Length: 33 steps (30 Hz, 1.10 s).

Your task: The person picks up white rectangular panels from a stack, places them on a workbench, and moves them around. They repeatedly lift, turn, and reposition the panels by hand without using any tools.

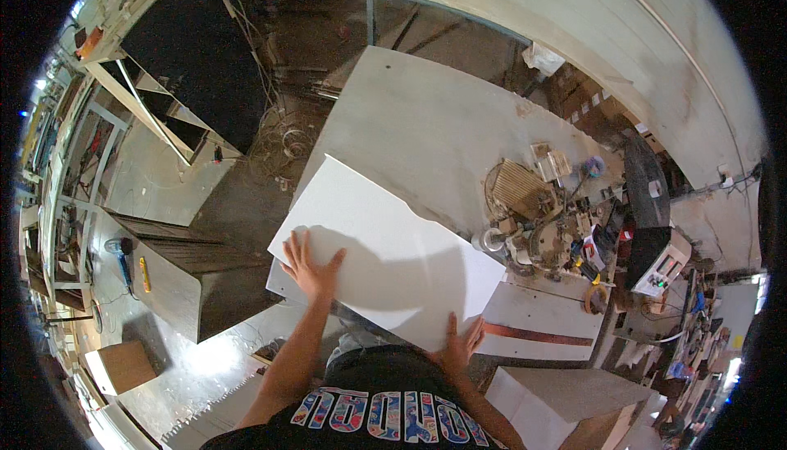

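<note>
A white panel (385, 245) lies slantwise in front of me, over the near part of a large pale worktable (410, 114). Its far edge has a small step in it. My left hand (310, 268) rests flat on the panel's left part, fingers spread and thumb out to the side. At the near right edge, my right hand (461, 343) grips the panel, thumb and fingers around the border. What its fingertips do beneath the edge is hidden. A shadow falls across the panel's middle.
A dusty machine (541, 229) stands on the table's right side, with a tape roll (596, 298) nearby. To the left, a blue power tool (120, 261) and a yellow cutter (145, 274) lie on another surface. A cardboard box (123, 368) sits at lower left.
</note>
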Each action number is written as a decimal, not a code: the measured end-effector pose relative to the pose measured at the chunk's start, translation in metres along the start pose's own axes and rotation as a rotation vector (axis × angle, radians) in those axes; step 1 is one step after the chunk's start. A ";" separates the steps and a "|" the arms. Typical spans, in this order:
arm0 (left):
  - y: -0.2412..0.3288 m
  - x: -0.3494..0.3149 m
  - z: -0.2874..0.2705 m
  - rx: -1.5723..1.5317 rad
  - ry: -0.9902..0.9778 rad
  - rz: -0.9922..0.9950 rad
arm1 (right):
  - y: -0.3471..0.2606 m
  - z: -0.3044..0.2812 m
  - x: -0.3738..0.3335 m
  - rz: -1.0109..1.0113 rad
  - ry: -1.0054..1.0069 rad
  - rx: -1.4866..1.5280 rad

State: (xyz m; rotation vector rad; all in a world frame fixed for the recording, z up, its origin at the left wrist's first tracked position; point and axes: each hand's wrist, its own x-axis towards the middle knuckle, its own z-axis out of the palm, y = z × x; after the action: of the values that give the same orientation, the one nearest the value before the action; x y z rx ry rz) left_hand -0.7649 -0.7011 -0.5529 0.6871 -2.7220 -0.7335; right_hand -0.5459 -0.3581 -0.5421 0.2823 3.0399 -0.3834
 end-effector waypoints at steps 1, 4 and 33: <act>-0.012 0.018 -0.004 0.046 -0.028 -0.028 | -0.001 0.003 0.002 -0.022 0.009 0.015; -0.046 0.066 -0.018 0.060 -0.004 -0.034 | -0.003 0.010 0.007 -0.076 0.007 0.068; -0.146 0.111 -0.107 -0.437 0.078 -0.707 | -0.063 -0.039 0.171 0.534 -0.124 1.906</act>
State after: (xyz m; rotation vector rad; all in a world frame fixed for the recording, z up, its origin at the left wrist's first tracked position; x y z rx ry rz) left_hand -0.7686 -0.9115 -0.5276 1.5260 -2.0970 -1.3518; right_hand -0.7269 -0.3793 -0.5043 0.9050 1.2941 -2.6611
